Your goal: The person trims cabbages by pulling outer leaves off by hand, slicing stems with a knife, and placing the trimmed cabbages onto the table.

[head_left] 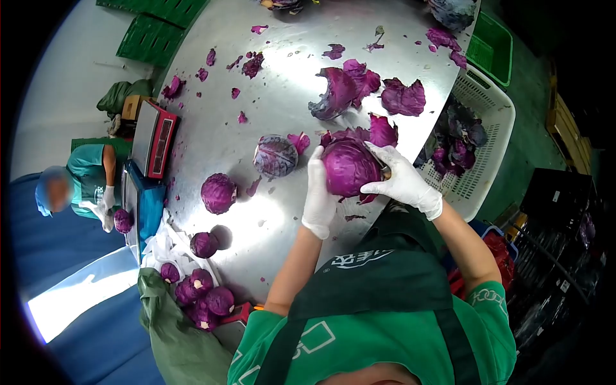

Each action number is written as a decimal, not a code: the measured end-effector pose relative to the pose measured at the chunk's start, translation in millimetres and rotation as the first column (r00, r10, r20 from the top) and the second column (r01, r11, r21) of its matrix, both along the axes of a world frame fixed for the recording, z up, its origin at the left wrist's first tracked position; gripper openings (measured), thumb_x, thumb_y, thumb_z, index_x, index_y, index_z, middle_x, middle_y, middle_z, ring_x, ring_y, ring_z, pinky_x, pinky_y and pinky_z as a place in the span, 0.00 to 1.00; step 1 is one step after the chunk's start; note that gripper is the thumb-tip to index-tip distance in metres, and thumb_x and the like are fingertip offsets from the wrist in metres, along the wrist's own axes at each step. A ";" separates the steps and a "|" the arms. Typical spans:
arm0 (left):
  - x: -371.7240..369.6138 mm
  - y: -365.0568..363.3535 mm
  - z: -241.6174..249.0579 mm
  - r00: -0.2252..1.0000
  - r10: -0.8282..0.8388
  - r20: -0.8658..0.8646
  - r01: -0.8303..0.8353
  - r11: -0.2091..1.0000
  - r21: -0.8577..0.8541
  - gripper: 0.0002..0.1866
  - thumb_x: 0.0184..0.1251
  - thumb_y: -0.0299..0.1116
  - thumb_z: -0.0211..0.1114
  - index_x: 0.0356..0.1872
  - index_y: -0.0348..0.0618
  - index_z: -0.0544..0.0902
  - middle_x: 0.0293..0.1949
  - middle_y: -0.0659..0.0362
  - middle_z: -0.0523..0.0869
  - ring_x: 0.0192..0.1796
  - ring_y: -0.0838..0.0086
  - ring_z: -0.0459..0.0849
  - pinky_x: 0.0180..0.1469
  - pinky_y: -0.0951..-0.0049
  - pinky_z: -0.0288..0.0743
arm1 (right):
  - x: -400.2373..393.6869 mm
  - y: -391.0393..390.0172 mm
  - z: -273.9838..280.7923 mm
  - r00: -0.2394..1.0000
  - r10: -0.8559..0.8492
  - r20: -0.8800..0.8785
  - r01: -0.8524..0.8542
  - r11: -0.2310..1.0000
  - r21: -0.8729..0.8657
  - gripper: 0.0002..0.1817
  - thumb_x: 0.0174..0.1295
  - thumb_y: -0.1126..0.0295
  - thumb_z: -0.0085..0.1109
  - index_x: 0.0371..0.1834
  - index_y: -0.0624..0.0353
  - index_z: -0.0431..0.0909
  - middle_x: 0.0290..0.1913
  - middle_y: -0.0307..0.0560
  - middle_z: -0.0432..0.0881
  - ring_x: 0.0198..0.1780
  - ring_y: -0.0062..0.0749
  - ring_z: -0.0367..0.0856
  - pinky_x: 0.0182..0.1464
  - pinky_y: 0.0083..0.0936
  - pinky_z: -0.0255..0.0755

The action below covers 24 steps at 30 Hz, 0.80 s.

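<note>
A purple red cabbage is between my two white-gloved hands over the metal table. My left hand presses along its left side with the fingers pointing away from me. On the other side, my right hand curls its fingers and thumb against the cabbage. Something small and brownish shows between that thumb and fingers; I cannot make out what it is. Loose cabbage leaves lie just beyond the held head. A greyish-purple cabbage rests to the left of my left hand, with a smoother purple cabbage farther left.
Torn leaves are scattered over the metal table. A white basket with dark leaves stands at the right, below a green crate. Several cabbages sit in a bag at lower left. A co-worker stands beside a scale.
</note>
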State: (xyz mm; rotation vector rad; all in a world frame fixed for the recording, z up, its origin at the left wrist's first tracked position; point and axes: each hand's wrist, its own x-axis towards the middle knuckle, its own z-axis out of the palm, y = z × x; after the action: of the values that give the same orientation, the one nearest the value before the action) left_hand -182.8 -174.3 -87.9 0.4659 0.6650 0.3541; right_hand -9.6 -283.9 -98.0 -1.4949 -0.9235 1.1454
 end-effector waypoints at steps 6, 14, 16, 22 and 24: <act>-11.6 9.0 -6.8 0.990 0.073 -0.120 -0.031 0.945 0.325 0.29 0.70 0.27 0.63 0.71 0.43 0.68 0.65 0.56 0.74 0.65 0.70 0.75 0.68 0.66 0.71 | 35.7 1.3 27.7 0.970 0.179 0.166 -0.163 0.981 -0.107 0.30 0.54 0.71 0.67 0.64 0.63 0.77 0.50 0.53 0.86 0.51 0.31 0.83 0.57 0.27 0.76; -17.6 0.5 -3.6 0.997 -0.004 0.077 0.005 1.000 -0.015 0.36 0.70 0.54 0.59 0.72 0.40 0.66 0.69 0.48 0.72 0.71 0.57 0.73 0.73 0.51 0.67 | 116.4 17.2 16.7 0.245 -0.071 0.967 0.289 0.957 -0.003 0.23 0.58 0.53 0.66 0.54 0.53 0.85 0.55 0.47 0.82 0.59 0.41 0.78 0.54 0.37 0.79; -13.2 -5.5 -3.3 0.993 0.053 0.105 -0.051 0.998 -0.024 0.37 0.72 0.58 0.56 0.72 0.42 0.65 0.70 0.48 0.71 0.71 0.55 0.72 0.73 0.48 0.67 | 80.6 19.2 35.6 0.675 0.004 0.738 0.113 0.988 -0.109 0.25 0.58 0.53 0.67 0.57 0.50 0.84 0.57 0.48 0.80 0.54 0.43 0.82 0.57 0.34 0.78; -9.4 -6.3 -2.0 0.975 0.131 0.181 -0.072 0.951 -0.301 0.37 0.72 0.63 0.53 0.73 0.49 0.64 0.70 0.51 0.71 0.72 0.54 0.70 0.70 0.42 0.69 | -13.8 7.3 41.0 0.852 -0.010 0.524 -0.036 0.996 0.078 0.35 0.53 0.56 0.72 0.65 0.52 0.73 0.57 0.52 0.76 0.43 0.46 0.85 0.48 0.35 0.81; -9.2 -8.7 -1.7 0.977 0.158 0.145 -0.114 0.955 -0.273 0.37 0.72 0.63 0.53 0.73 0.50 0.64 0.70 0.51 0.71 0.72 0.55 0.70 0.70 0.42 0.70 | -22.2 9.9 29.2 0.843 -0.082 0.532 0.016 0.992 0.128 0.31 0.53 0.58 0.71 0.61 0.53 0.76 0.53 0.51 0.79 0.40 0.46 0.85 0.45 0.34 0.81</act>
State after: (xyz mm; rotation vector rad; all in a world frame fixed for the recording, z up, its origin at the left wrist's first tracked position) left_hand -191.9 -183.0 -89.6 0.1340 0.5735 0.4236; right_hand -31.8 -274.1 -68.8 -1.7653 -1.2961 0.6154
